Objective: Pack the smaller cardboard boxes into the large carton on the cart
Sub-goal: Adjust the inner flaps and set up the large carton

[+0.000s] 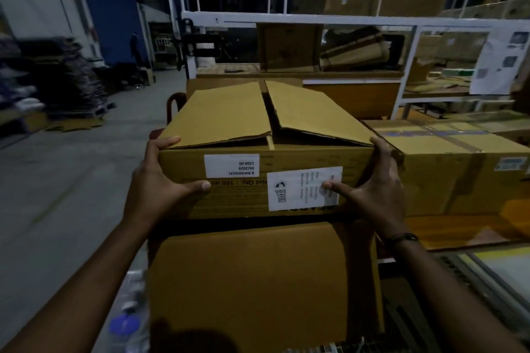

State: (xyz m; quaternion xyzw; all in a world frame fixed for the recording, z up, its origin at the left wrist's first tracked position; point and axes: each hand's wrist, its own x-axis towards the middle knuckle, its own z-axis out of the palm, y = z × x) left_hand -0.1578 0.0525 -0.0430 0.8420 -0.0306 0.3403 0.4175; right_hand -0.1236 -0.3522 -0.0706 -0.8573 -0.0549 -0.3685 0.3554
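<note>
— Entry one: progress?
— Early, by judgement. One flapped box (238, 200) is at centre frame with its two top flaps loose and untaped. It is directly above a plain carton (258, 281) at 6 o'clock. Whether that lower one is the large carton cannot be told. Its inside is hidden, so no packed box can be counted.
— Hands?
— Two. The left hand (160, 180) clamps the flapped box's 9 o'clock corner, fingers over the top edge and thumb on the front face. The right hand (378, 189) clamps the 3 o'clock corner likewise, with its thumb on a label.
— Stock count?
— Flapped box: one. Plain carton: one. Taped box (447, 157), just beside the flapped box at 3 o'clock: one. White labels (231, 165) on the flapped box's front: two. More cartons around the white rack (315, 21), 12 to 2 o'clock: several, too dim to number.
— Remaining?
— Seemingly everything: the flapped box is inside nothing yet.
</note>
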